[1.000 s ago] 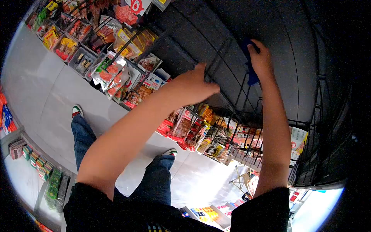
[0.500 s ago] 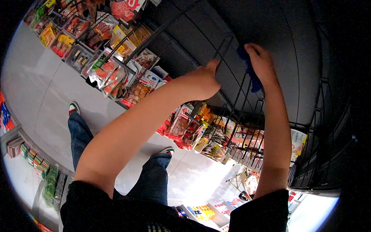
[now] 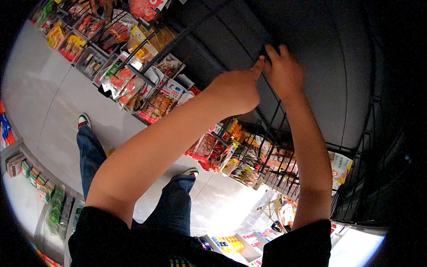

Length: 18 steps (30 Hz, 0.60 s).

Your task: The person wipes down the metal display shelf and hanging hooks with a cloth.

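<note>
My left hand (image 3: 235, 92) is closed at the black wire rack (image 3: 213, 64), gripping it, with the index finger stretched along a thin metal bar. Its other fingertips are hidden behind the hand. Just right of it, my right hand (image 3: 286, 74) bends over the same bar, fingertips close to the left index finger. A small dark blue patch of cloth (image 3: 265, 50) shows at those fingertips; most of it is covered by the hand. A dark flat panel (image 3: 318, 80) lies behind both hands.
Packaged meat snacks (image 3: 160, 104) hang and stand along the rack's lower side. Clear plastic tubs (image 3: 91, 62) sit at upper left. Wire baskets (image 3: 282, 167) are near my right forearm. Below is a grey tiled floor (image 3: 58, 95), with a folding chair (image 3: 273, 209) farther off.
My right hand has moved left with the blue cloth, from the prongs to beside my left hand. The cloth is now mostly hidden. My left hand has shifted slightly right and up.
</note>
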Available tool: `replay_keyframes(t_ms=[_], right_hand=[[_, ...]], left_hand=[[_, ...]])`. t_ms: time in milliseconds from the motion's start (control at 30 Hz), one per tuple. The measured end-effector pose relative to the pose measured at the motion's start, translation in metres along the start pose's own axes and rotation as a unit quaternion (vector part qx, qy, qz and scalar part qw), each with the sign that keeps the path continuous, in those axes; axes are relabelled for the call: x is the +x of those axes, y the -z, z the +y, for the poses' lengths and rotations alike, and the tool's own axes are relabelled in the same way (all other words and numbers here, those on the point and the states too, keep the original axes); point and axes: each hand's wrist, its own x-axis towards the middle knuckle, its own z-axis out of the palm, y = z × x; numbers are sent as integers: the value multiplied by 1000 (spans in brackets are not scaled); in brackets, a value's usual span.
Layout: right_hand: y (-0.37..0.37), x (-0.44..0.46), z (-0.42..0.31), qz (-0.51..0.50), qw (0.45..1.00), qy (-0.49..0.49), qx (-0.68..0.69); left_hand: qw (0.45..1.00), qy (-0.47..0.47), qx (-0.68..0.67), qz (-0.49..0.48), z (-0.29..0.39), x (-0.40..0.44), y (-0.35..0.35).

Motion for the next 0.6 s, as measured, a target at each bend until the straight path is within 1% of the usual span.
replay_keyframes(t_ms=[67, 100, 200, 267, 300, 333, 367, 400, 433, 467, 500, 533, 567, 600], right_hand=[[-10, -6, 7, 49, 999, 3, 0], [-12, -10, 11, 47, 999, 4, -1], [-12, -26, 24, 36, 999, 17, 9], [-10, -36, 28, -43, 998, -32, 26], [-8, -42, 32, -44, 998, -33, 25], [-7, -49, 37, -25, 996, -34, 79], [-7, -52, 43, -6, 990, -35, 133], [-4, -53, 50, -6, 990, -35, 133], [4, -52, 59, 13, 990, -72, 123], [10, -50, 63, 31, 987, -108, 113], [15, -43, 63, 31, 987, -107, 113], [19, -30, 62, 67, 982, -117, 135], [22, -19, 61, 103, 974, -130, 156], [26, -6, 53, 64, 979, -137, 135]], left_hand=[[1000, -2, -8, -17, 5, -1, -5], [999, -7, -16, -34, 10, 0, -9], [999, -16, 2, -42, 16, 5, -33], [999, -14, 3, -49, 21, 6, -47], [998, -11, 5, -55, 21, 6, -53], [998, -12, 5, -55, 19, 5, -58], [999, -21, -9, -36, 15, 5, -62], [999, -29, -24, -15, 13, 5, -65], [999, -29, -24, -15, 16, 3, -62], [999, -13, -24, -30, 19, 1, -60], [999, 3, -25, -45, 21, -1, -59], [999, 2, -26, -45, 20, -1, -61], [999, -9, -26, -22, 19, -2, -63], [999, -20, -25, 0, 18, -2, -65]])
